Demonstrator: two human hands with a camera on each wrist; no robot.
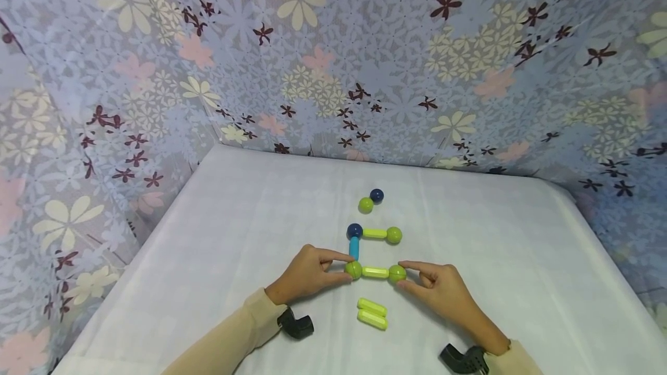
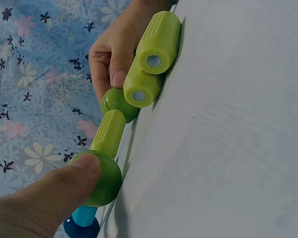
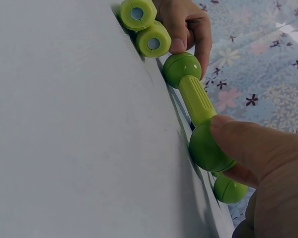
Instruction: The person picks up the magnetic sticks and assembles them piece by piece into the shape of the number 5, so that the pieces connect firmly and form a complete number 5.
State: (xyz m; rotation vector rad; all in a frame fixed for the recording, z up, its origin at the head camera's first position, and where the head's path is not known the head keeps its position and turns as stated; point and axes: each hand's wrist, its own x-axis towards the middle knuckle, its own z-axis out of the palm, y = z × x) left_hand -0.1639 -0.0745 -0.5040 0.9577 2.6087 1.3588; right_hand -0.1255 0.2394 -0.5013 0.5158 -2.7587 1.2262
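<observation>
My left hand (image 1: pixel 308 274) pinches a green ball (image 1: pixel 354 271) between thumb and forefinger. At the other end of a lime rod (image 1: pixel 375 272), my right hand (image 1: pixel 442 289) pinches a second green ball (image 3: pixel 207 148). The rod joins both balls, as the two wrist views also show. From the left-hand ball a blue rod (image 1: pixel 354 248) runs away to a dark blue ball (image 1: pixel 355 231). Another lime rod (image 1: pixel 374 233) leads right from there to a green ball (image 1: pixel 394 235). The whole shape lies on the white-covered table.
Two loose lime rods (image 1: pixel 372 313) lie side by side on the near side, metal discs showing at their ends. Beyond the shape, a loose green ball (image 1: pixel 366 205) sits beside a dark blue ball (image 1: pixel 377 195). A flowered curtain (image 1: pixel 333 74) hangs behind the table.
</observation>
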